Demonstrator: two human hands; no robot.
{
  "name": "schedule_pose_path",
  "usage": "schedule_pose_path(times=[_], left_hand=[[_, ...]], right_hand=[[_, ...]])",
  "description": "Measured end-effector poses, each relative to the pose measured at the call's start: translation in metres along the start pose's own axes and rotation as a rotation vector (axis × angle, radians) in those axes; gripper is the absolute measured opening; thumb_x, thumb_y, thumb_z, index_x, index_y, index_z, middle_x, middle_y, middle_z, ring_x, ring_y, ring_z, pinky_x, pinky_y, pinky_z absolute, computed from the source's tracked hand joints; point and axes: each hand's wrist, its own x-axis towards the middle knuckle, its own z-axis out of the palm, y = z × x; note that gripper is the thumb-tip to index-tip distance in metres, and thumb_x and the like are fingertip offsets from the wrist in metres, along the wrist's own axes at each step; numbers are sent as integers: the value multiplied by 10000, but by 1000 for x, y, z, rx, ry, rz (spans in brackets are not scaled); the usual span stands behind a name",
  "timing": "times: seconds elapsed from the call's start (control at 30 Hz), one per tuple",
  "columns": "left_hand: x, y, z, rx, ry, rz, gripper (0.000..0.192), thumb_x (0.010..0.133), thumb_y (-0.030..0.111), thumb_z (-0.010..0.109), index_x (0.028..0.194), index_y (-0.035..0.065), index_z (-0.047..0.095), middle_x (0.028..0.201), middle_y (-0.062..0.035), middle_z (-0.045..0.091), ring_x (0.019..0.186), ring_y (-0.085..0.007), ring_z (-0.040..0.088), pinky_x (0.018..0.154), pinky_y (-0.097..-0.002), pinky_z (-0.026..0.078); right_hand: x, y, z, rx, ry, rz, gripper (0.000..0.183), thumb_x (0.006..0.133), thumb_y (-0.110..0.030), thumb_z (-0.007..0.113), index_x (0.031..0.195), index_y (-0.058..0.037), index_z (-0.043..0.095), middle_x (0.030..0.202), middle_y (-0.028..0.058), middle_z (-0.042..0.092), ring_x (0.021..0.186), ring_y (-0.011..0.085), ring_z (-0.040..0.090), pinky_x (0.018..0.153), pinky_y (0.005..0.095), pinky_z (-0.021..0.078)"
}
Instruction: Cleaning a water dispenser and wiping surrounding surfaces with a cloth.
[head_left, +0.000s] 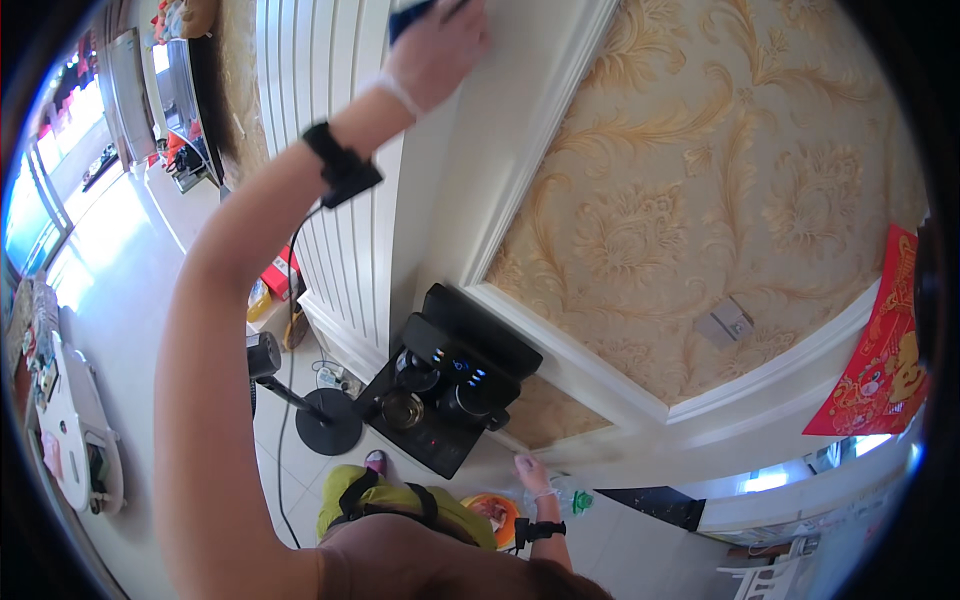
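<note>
My left hand (439, 56) is raised at the top against the white wall moulding (517, 60), its fingers around a dark blue object (407, 20), perhaps a cloth; the picture's edge cuts it off. My right hand (531, 474) is low down, beside the lower wall and right of a black tea machine (465, 356). Its fingers look curled, but whether it holds anything is unclear. A clear plastic bottle with a green cap (581, 501) lies close to that hand, and an orange-rimmed bowl (510, 517) is left of the wrist. Both wrists wear black straps.
White ribbed panelling (330, 142) meets the framed, patterned wallpaper (637, 195). A black round-based stand (330, 421) is left of the machine. One cable (283, 450) hangs from the left wrist device. A red decoration (870, 367) is at right, a white wheeled cart (75, 420) at left.
</note>
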Motion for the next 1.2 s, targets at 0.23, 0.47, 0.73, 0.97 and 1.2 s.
schedule_pose_path(times=[0.23, 0.47, 0.73, 0.97, 1.2], left_hand=[[-192, 139, 22, -111, -453, 468, 327, 882, 235, 544, 1174, 108, 621, 1359, -103, 559, 1409, -333, 357, 1182, -515, 194], [-144, 63, 5, -558, -137, 240, 342, 827, 118, 599, 1158, 198, 634, 1364, -37, 535, 1390, -261, 399, 1153, -493, 308], [-7, -7, -15, -1143, 592, -620, 280, 876, -61, 580, 1119, 71, 627, 1294, -227, 567, 1288, -412, 462, 1068, -460, 408], [-253, 159, 29, -1229, 168, -704, 490, 813, -83, 665, 1199, 137, 458, 1547, -336, 190, 1393, -555, 269, 1121, -530, 347], [-243, 146, -12, -1405, 82, -583, 394, 798, -169, 562, 1104, 78, 577, 1533, -322, 269, 1396, -489, 332, 1118, -473, 380]], right_hand=[[-19, 13, -15, 67, 70, 41, 406, 963, -359, 562, 1096, 12, 661, 929, 97, 691, 849, 178, 666, 746, 337, 531], [-66, 28, -60, -256, 133, 125, 526, 941, -429, 496, 1078, 52, 661, 924, 221, 704, 824, 278, 700, 796, 393, 521], [-63, 46, -84, -181, 269, 140, 477, 930, -379, 538, 1100, 51, 653, 909, 158, 715, 818, 242, 715, 727, 348, 522], [-48, -2, -51, -43, 183, 203, 473, 928, -383, 552, 1085, 50, 658, 904, 148, 713, 773, 232, 712, 696, 336, 522], [-46, 8, -58, -314, 167, 108, 471, 919, -406, 545, 1006, 36, 683, 880, 187, 716, 791, 281, 705, 768, 390, 522]])
